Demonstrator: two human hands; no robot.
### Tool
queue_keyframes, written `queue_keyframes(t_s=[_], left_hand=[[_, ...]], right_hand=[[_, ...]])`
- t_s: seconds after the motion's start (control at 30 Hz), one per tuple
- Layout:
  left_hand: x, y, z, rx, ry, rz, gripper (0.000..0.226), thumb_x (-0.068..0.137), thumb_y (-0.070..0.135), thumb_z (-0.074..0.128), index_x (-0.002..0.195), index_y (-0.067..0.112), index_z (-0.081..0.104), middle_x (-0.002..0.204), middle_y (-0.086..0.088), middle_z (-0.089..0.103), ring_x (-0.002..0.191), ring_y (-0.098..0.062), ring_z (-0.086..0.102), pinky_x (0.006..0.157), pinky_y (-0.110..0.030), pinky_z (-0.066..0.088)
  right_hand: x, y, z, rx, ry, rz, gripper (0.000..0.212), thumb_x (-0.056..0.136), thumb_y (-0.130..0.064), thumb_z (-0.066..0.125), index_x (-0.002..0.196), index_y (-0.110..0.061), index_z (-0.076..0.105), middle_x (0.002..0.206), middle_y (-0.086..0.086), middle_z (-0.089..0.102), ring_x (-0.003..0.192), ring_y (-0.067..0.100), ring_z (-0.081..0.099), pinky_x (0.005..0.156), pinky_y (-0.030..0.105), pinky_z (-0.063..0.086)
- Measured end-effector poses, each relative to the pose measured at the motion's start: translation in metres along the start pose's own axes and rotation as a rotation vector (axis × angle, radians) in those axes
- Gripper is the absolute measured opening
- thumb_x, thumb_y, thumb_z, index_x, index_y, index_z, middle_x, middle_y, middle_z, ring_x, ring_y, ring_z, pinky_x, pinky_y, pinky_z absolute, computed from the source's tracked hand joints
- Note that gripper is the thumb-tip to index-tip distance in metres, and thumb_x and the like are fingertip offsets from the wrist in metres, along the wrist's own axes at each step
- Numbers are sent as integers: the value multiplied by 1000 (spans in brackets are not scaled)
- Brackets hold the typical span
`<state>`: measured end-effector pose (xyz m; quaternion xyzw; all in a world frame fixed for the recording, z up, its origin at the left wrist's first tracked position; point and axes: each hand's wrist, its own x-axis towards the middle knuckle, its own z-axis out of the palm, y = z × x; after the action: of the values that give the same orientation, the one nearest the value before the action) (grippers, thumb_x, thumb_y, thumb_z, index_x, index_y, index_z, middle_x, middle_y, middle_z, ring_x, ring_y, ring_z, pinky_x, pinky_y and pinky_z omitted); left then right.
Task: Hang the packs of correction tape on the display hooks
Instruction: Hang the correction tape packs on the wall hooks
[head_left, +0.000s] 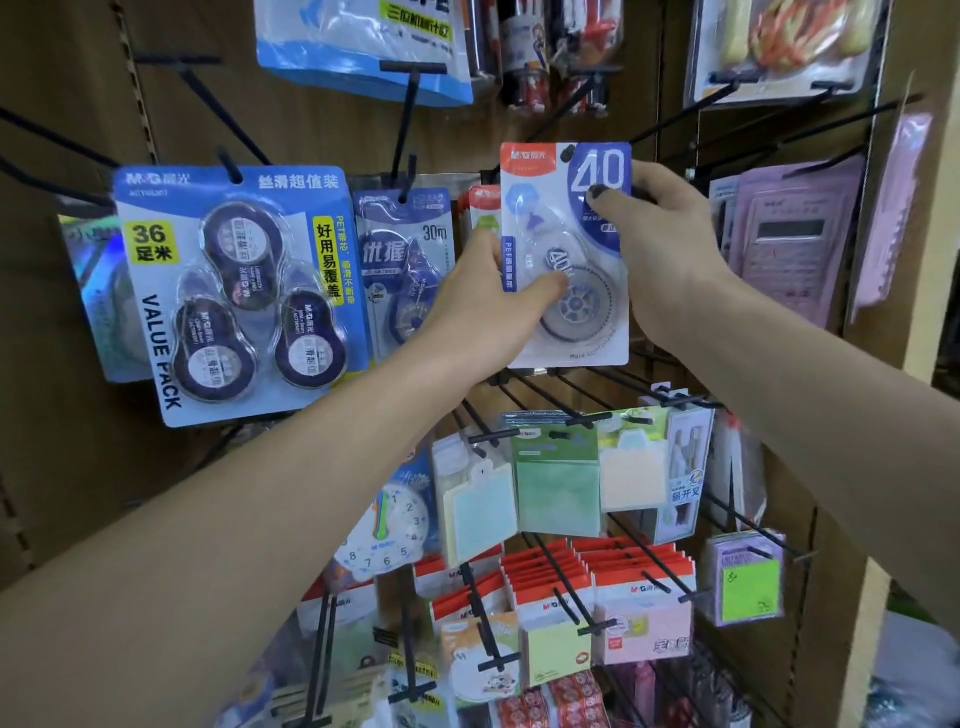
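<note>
A white, blue and orange correction tape pack (566, 322) marked 40 is held upright in front of the display wall. My left hand (488, 296) grips its left edge, thumb across the clear blister. My right hand (660, 239) pinches its upper right corner, thumb on the front. A dark hook tip (566, 152) shows through the pack's hang hole. More packs of the same kind (480, 208) hang just behind it. To the left hang a 30 m correction tape pack (402, 249) and a large blue value pack (234, 291) with three tapes.
Bare black hooks (218, 109) stick out at the upper left. Below are hooks with sticky notes (556, 488), a toy clock (384, 525) and red-topped packs (582, 577). Pink calculators (789, 244) hang to the right, beside a wooden post (930, 291).
</note>
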<state>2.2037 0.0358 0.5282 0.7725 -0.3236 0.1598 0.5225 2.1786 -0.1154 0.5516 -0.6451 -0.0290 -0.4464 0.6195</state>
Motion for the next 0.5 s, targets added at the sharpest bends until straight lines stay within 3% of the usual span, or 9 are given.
queue_keyframes(t_s=[0.07,0.17,0.33,0.5], left_hand=[[4,-1,0,29,9,2,25,97,39,72,99,34,47,106,9,70,102,-15,71,89,-40,60],[11,-3,1,131,25,-9,31,96,42,72,116,29,52,112,6,68,107,-20,68,93,-41,57],[22,-13,7,241,21,-73,43,96,49,68,126,22,53,119,-1,67,108,-27,66,96,-47,56],[34,-19,8,217,28,-119,46,99,45,66,133,17,52,126,-5,65,112,-28,65,96,-42,56]], right_hand=[[4,2,2,-19,-9,8,24,104,-25,61,127,-21,62,107,-5,73,89,9,76,73,28,64],[10,6,6,-24,-16,-9,28,103,-24,62,130,-17,62,116,2,73,100,15,75,86,35,64],[14,24,10,-54,-10,-10,30,104,-27,62,132,-18,61,126,1,70,110,15,72,96,40,62],[29,32,23,-94,-11,42,31,103,-29,63,132,-18,61,125,2,71,109,17,73,96,42,62]])
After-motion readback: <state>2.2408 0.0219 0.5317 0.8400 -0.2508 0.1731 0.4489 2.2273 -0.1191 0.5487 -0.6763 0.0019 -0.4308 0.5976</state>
